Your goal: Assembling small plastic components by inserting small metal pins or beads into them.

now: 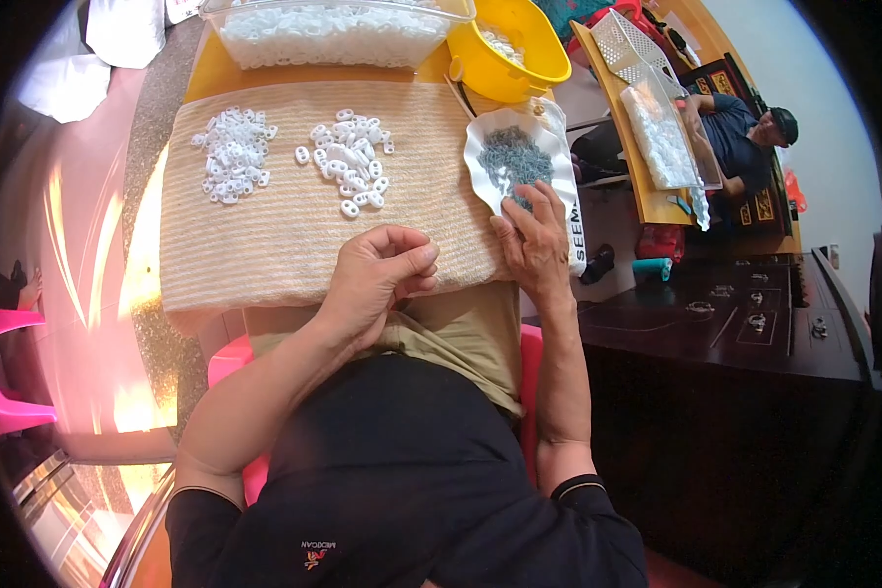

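Note:
My left hand (384, 277) is over the near edge of the striped cloth (255, 250), thumb and fingers pinched together; whatever is between them is too small to make out. My right hand (536, 240) reaches into a white wavy-rimmed tray (473, 162), fingers bent and slightly apart, the tips at small dark grey pieces (515, 157). On the cloth, at the left, lies a heap of small white plastic parts (233, 149). Nearer the middle is a second heap, of white oval parts with holes (351, 162).
A clear bin (343, 61) full of white parts and a yellow basin (480, 80) stand along the far side. At the right a person (740, 137) sits at another table with a clear box (657, 147). A dark cabinet (696, 333) is at my right, a pink stool (15, 412) at far left.

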Motion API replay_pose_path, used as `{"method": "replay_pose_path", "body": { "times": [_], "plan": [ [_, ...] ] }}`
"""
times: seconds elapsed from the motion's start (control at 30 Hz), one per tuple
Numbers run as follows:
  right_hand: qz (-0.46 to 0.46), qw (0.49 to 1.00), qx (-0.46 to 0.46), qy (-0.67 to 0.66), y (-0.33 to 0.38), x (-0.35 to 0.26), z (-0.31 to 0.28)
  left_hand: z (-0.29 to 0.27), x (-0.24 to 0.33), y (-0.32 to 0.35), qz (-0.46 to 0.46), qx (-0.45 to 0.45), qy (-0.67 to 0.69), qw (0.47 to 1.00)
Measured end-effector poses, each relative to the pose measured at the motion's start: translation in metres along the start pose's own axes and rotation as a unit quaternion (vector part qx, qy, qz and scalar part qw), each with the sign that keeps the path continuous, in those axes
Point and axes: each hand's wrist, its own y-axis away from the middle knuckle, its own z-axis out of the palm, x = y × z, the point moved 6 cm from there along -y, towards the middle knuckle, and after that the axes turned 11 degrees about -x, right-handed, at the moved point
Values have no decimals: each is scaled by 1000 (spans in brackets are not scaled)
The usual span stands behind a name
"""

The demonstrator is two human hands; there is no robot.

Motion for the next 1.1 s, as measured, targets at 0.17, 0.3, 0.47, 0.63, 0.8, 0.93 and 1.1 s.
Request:
{"method": "replay_pose_path", "body": {
  "times": [0.17,0.3,0.47,0.63,0.8,0.93,1.1],
  "plan": [
    [-5,1000,26,-16,2,-8,-1,0,1,1,3,0,-2,1000],
    [-32,997,70,-27,4,-7,2,1,1,1,-1,2,-5,1000],
    [-62,992,104,-38,5,-14,0,0,1,1,1,3,-3,1000],
    [-74,991,109,-2,6,-19,-1,1,1,2,0,1,-5,1000],
    [-60,991,113,-35,7,-14,1,1,0,1,1,-2,0,1000],
    [-49,988,126,-68,7,-15,-1,0,0,1,-1,-2,2,1000],
    [-16,976,97,-196,8,-18,-2,1,-2,1,0,-5,4,1000]
  ]
}}
